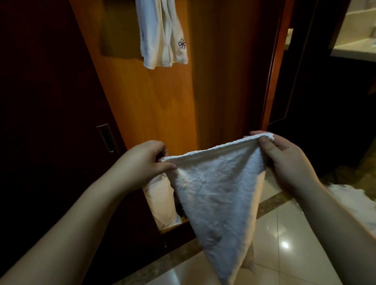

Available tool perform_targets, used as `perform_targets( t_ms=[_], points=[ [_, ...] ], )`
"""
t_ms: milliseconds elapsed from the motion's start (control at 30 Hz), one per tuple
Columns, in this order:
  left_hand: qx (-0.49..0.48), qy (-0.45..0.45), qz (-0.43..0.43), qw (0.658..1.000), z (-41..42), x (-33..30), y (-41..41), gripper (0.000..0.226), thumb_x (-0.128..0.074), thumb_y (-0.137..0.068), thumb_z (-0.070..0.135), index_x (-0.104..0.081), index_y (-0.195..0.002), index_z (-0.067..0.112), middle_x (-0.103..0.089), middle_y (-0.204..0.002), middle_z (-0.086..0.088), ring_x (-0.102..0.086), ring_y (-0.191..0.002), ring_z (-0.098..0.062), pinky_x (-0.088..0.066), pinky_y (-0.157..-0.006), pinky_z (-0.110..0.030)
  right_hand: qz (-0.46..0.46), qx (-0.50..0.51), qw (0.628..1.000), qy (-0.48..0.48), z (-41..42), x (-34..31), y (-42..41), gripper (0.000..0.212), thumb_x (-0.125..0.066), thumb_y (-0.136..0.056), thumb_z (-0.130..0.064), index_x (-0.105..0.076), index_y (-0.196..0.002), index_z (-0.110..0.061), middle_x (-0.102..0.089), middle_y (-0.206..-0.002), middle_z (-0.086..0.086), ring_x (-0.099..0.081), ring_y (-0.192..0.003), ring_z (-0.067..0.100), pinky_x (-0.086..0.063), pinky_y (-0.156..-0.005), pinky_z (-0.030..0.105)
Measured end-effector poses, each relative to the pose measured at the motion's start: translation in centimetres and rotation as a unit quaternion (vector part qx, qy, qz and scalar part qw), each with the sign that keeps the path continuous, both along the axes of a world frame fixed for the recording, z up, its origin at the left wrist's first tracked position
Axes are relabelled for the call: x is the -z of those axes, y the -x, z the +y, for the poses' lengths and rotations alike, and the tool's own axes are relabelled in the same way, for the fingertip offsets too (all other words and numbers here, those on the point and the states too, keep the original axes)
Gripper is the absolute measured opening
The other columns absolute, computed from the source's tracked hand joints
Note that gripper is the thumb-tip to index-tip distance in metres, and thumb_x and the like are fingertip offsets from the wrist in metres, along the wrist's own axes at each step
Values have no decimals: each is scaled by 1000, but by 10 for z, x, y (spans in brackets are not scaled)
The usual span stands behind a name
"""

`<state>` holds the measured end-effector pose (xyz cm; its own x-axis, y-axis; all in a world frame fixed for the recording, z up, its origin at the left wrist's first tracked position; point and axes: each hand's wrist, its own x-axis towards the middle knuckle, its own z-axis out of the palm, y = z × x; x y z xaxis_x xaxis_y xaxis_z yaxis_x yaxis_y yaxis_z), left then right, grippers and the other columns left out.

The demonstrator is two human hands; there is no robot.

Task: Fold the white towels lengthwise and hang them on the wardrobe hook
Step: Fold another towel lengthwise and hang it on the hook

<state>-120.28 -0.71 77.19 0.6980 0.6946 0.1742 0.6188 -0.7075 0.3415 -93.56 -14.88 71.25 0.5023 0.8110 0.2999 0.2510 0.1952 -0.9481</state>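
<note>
Left hand (pixel 146 163) and right hand (pixel 281 157) pinch a towel's (pixel 216 192) top corners, another towel (pixel 161 26) hanging above the fingers.

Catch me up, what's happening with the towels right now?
A person is holding a small white terry towel stretched between both hands in front of the wooden wardrobe panel. The left hand pinches one top corner and the right hand pinches the other, so the cloth hangs down to a point. It is not yet hung. Another white towel with a purple embroidered logo already hangs higher up on the panel; its hook is out of frame.
</note>
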Motion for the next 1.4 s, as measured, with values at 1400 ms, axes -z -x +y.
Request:
perform_targets(
  t_ms=[1400],
  points=[
    [-48,-65,-475,876,14,1,0,10,-48,-98,44,-46,-106,41,-58,-87,37,-56,-75,13,-41,-63,-6,189,-275,941,50,52,-20,-6,50,-77,-78,-19,-66,-126,-10,-70,-125,16,-69,-112,31,-58,-85,37]
  ],
)
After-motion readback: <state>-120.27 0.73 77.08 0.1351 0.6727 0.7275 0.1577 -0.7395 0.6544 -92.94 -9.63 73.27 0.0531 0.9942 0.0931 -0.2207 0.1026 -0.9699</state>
